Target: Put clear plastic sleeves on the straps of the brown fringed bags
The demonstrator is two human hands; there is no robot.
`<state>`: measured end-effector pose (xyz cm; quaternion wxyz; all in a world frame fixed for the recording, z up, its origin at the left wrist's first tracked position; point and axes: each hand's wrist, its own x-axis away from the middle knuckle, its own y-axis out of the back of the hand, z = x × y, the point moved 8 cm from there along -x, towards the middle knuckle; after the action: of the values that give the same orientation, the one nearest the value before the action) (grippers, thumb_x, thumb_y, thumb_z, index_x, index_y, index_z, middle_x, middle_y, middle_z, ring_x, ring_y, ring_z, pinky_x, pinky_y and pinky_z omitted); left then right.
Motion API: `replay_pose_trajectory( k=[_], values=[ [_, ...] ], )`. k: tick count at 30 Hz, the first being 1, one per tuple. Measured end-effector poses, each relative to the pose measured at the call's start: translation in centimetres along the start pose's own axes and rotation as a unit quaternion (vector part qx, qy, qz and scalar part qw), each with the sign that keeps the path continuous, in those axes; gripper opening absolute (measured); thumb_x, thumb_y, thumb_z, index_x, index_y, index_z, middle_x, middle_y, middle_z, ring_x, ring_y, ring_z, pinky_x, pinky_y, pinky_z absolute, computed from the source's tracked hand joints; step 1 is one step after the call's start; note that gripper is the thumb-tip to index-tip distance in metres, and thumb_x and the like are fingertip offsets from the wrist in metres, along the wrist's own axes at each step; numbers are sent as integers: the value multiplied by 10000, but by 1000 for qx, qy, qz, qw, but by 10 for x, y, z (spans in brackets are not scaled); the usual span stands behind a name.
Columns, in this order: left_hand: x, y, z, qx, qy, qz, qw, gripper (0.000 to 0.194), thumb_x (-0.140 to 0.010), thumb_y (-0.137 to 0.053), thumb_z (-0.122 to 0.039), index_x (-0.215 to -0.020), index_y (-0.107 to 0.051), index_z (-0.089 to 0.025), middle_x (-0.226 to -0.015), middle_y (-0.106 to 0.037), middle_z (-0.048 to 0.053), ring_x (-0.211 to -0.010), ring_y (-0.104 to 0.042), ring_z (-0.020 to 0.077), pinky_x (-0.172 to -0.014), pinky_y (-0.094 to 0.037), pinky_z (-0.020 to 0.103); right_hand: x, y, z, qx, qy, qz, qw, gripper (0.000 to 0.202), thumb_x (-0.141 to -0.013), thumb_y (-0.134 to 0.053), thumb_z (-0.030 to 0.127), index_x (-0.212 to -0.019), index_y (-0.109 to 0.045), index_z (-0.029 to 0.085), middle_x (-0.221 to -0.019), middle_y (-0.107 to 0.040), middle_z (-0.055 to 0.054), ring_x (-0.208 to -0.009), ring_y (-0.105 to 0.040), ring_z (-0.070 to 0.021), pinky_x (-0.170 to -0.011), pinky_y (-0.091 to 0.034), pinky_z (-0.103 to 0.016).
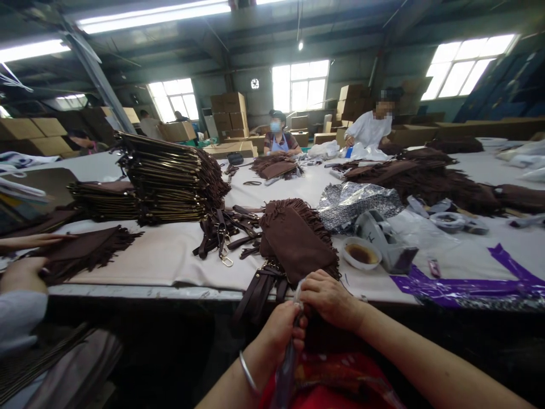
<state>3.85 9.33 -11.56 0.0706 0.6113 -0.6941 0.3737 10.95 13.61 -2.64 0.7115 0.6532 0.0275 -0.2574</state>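
Note:
At the table's front edge, my left hand [283, 328] is closed around a dark strap [286, 366] that seems to be in clear plastic and hangs toward my lap. Just above it, my right hand [330, 298] pinches the strap's whitish upper end; its fingertips partly hide that end. Directly beyond my hands lies a pile of brown fringed pouches [293, 241]. Dark brown wrist straps [264, 287] with metal clips hang over the edge beside it. More straps [221, 233] lie loose to the left.
Tall stacks of zippered pouches [170, 179] stand left, near a neighbour's hand [25, 275]. Right are a bowl of brown liquid [361, 253], a grey tape dispenser [385, 241], patterned plastic [360, 204] and purple plastic [460, 284]. Two people [279, 139] work across the table.

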Motion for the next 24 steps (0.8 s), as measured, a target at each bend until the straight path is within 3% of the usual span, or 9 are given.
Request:
replay_pose_trajectory(
  k=[5, 10, 13, 16, 19, 21, 24],
  values=[
    [-5, 8, -2, -137, -101, -52, 984, 320, -813, -604, -501, -808, -509, -195, -539, -391, -68, -423, -295, 70, -427, -224, 216, -14, -13, 1, 45, 11, 83, 995, 72, -876, -561, 217, -871, -624, 182, -861, -634, -55, -820, -503, -195, -772, -321, -348],
    [-9, 11, 0, -157, -117, -70, 978, 328, -837, -583, -508, -800, -511, -190, -502, -409, -66, -405, -325, 80, -415, -245, 225, -17, -15, 5, 53, 27, 101, 993, 106, -857, -575, 201, -956, -606, 182, -854, -625, -48, -796, -508, -189, -742, -320, -334],
    [-4, 9, 0, -109, -78, -43, 990, 312, -834, -597, -480, -797, -496, -188, -546, -449, -58, -391, -324, 63, -390, -242, 201, -12, -14, 5, 39, 37, 64, 996, 75, -884, -555, 230, -867, -609, 181, -825, -620, -44, -771, -499, -179, -732, -319, -335],
    [3, 3, 0, 40, -20, 40, 998, 256, -800, -662, -365, -853, -524, -157, -622, -455, -53, -405, -273, 22, -387, -199, 153, -7, -11, 1, 25, 31, 2, 999, 149, -921, -495, 225, -830, -604, 180, -804, -615, -36, -741, -482, -169, -713, -317, -335],
    [5, -4, 3, 207, 47, 120, 970, 256, -799, -648, -328, -895, -549, -111, -623, -385, -65, -415, -221, 3, -393, -160, 124, -3, -12, 0, 31, 22, -35, 999, 207, -950, -444, 229, -817, -595, 182, -790, -610, -37, -733, -472, -173, -698, -317, -340],
    [1, -2, 9, 238, 72, 107, 963, 239, -821, -607, -342, -848, -539, -115, -598, -340, -77, -402, -191, 5, -382, -149, 125, -2, -16, 1, 38, 21, -40, 998, 226, -959, -434, 245, -814, -596, 183, -789, -611, -40, -741, -478, -178, -694, -325, -344],
    [-6, 9, 15, 171, 53, 30, 983, 193, -818, -571, -337, -792, -504, -157, -572, -318, -86, -386, -163, 17, -366, -135, 142, 4, -19, 6, 31, 34, -27, 999, 203, -960, -438, 257, -936, -626, 183, -869, -642, -57, -815, -520, -191, -722, -365, -348]
  ],
)
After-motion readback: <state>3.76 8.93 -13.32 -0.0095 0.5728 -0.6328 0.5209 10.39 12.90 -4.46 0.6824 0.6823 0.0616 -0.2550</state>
